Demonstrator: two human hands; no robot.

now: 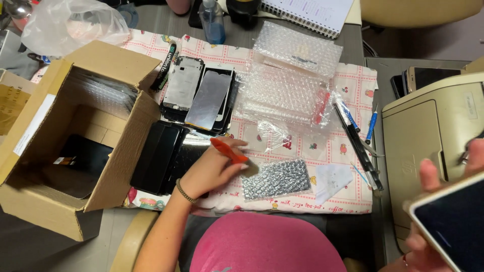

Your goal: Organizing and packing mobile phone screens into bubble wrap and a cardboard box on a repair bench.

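The left hand rests on the cloth-covered surface, its grip closed around one orange pry tool, just beside one small bubble-wrap pouch. The right hand, raised at the lower right, grips one phone with a dark screen. Left of the pry tool lie two black screen panels; above them, two phone frames. One open cardboard box stands at the left. One beige printer sits at the right.
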